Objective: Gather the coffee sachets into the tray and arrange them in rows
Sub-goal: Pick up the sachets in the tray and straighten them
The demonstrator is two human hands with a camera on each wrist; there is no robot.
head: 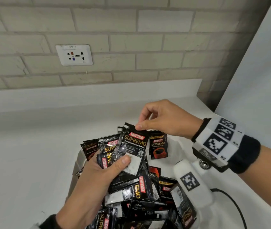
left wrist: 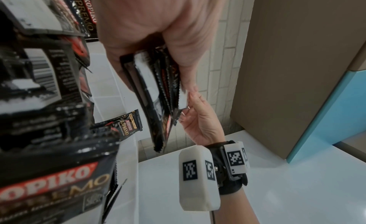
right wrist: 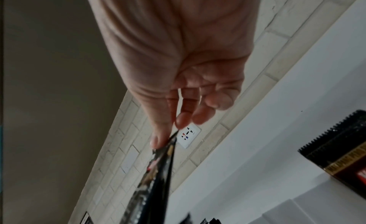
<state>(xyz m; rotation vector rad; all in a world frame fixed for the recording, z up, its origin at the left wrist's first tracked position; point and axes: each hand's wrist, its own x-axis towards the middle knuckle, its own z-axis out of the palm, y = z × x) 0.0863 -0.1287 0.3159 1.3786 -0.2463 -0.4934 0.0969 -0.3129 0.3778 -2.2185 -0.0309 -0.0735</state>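
The left hand (head: 98,177) grips a fanned bundle of black Kopiko Supremo coffee sachets (head: 113,149), thumb pressed across the front one and fingers curled behind the stack, holding it upright above the tray (head: 79,160). In the left wrist view the bundle (left wrist: 158,94) shows edge-on, several sachets clamped together between thumb and palm. The right hand (head: 164,119) pinches the top edge of the front sachet (head: 134,144) between thumb and forefinger, the other fingers loosely curled above it; the right wrist view shows the thumb and fingertip (right wrist: 182,121) closed on the sachet's serrated seam.

The tray, a pale plastic one, sits on the white countertop (head: 24,154) and holds a loose heap of sachets (head: 141,192) lying at all angles below the held bundle. One sachet (head: 158,146) stands against the tray's far side, just right of the bundle. Behind the tray, on the brick-pattern wall (head: 131,38), is a white power socket (head: 74,55). A black cable (head: 230,200) runs across the countertop right of the tray.
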